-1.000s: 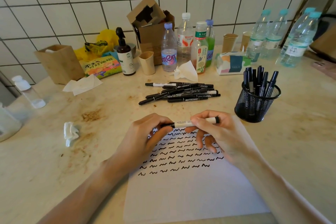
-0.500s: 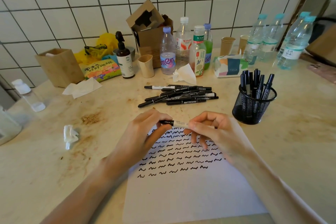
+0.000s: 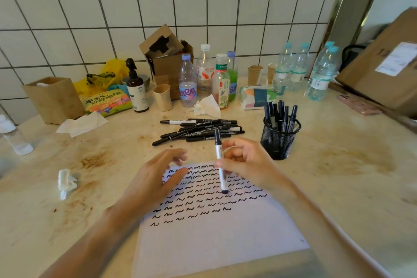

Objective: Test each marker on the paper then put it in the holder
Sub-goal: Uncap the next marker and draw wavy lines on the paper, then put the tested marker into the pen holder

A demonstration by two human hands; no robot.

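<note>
A white-barrelled marker (image 3: 220, 160) is gripped in the right hand (image 3: 244, 165) at the centre of the frame, pinched between thumb and curled fingers at mid-barrel. It is held nearly upright over the paper (image 3: 216, 232), one dark end low above the scribbled rows and the other dark end pointing toward the top of the frame. Whether the lower end touches the sheet cannot be told. The left hand (image 3: 155, 178) is seen just left of the marker, blurred, with fingers loosely spread and nothing grasped; it lies over the upper left corner of the paper.

Rows of short black squiggles (image 3: 203, 196) are spread across the upper half of the sheet, while its lower half is left blank. A pile of black markers (image 3: 200, 131) is laid on the table (image 3: 338, 187) just above the hands. A black mesh holder (image 3: 279, 140), right of centre and just beside the right hand, is filled with several upright markers.

Along the tiled wall at the top, bottles (image 3: 204, 79), paper cups (image 3: 255, 74), a tissue pack (image 3: 257, 97) and an open cardboard box (image 3: 167, 58) are lined up, and a crumpled tissue (image 3: 66, 183) is left at mid-left
</note>
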